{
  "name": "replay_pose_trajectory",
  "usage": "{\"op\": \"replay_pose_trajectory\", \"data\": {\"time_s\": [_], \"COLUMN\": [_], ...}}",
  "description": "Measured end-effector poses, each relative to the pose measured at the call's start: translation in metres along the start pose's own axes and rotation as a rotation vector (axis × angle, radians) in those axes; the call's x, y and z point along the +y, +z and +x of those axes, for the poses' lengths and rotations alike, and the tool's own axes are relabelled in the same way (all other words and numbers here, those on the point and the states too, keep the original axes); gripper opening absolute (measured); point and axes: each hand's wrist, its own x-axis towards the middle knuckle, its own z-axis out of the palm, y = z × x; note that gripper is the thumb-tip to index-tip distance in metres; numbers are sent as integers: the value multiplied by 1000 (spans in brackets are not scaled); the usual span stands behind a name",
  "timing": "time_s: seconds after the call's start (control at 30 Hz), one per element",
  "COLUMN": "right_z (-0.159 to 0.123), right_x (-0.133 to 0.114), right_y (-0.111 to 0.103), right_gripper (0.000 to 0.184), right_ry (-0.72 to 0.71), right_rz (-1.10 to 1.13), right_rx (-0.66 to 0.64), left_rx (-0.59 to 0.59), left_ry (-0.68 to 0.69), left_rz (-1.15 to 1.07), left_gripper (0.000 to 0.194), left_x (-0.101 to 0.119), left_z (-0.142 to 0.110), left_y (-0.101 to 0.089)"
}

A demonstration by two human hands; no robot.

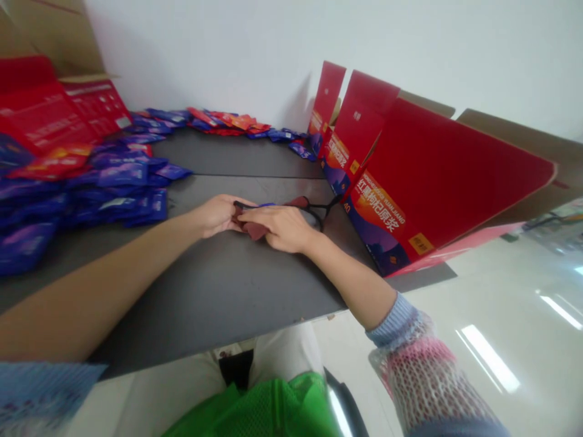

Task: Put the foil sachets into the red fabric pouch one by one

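Over the grey table, my left hand (221,215) is closed on one end of a pair of black-framed eyeglasses (322,207). A reddish-brown cloth (255,230) is bunched around that end, between my two hands. My right hand (285,227) is closed over the cloth from above, fingers pointing left. Beyond its knuckles, a rim and dark arm of the eyeglasses stick out to the right, with another bit of cloth behind. A small blue patch shows just above my right fingers; I cannot make out what it is. My fingertips partly cover the eyeglasses.
Blue and red sachets (122,173) are heaped on the left, and more line the wall (228,120). Open red cartons (401,176) stand along the right edge of the table (204,291). Another red carton (40,109) stands at the back left.
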Motion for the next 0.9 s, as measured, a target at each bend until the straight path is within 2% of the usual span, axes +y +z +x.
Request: {"op": "replay_pose_trajectory", "data": {"time_s": [0.07, 0.13, 0.23, 0.33, 0.43, 0.67, 0.8, 0.9], "right_z": [4, 5, 3, -1, -1, -1, -2, -1], "right_x": [1, 7, 26, 45, 55, 58, 61, 63], "right_y": [2, -1, -6, -8, -6, -2, -2, 0], "right_gripper": [64, 59, 50, 47, 44, 40, 42, 38], "right_ry": [61, 214, 452, 576, 619, 610, 608, 619], "right_rz": [-78, -189, -335, -390, -385, -339, -320, -314], "right_rx": [-64, -75, -89, -82, -55, -12, 5, 29], "left_rx": [-11, -31, -65, -48, 24, 312, 418, 520], "left_ry": [-5, -20, -57, -87, -68, 15, 3, 85], "left_rz": [-16, -39, -48, -33, -53, -126, -50, 49], "left_gripper": [32, 23, 13, 10, 15, 15, 20, 23], "left_x": [0, 2, 6, 9, 8, 7, 9, 14], "left_z": [0, -1, -4, -7, -10, -16, -18, -19], "left_y": [-2, -3, -3, -2, 2, 16, 19, 14]}}
